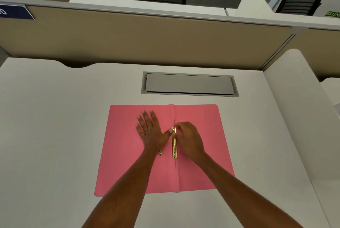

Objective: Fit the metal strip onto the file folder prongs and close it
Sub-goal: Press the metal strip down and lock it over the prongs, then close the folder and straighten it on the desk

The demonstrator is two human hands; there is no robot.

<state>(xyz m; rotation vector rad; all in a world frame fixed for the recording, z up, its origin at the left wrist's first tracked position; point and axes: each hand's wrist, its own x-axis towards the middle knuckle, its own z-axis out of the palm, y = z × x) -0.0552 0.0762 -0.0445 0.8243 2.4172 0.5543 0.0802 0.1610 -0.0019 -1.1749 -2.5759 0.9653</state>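
A pink file folder (200,146) lies spread flat on the white desk, its spine fold running toward me. A gold metal strip (174,146) lies along the fold near the middle. My left hand (150,129) rests flat on the left flap with fingers spread, its thumb touching the strip's far end. My right hand (187,136) is curled over that same far end, fingertips pinching the strip. A thin grey prong (175,163) runs out below the strip toward me. A small gold piece (160,152) shows just under my left wrist.
A grey cable hatch (189,84) is set into the white desk (55,126) beyond the folder. A tan partition (147,39) closes the back. A white divider (298,98) rises at the right. Two black chairs stand behind the partition.
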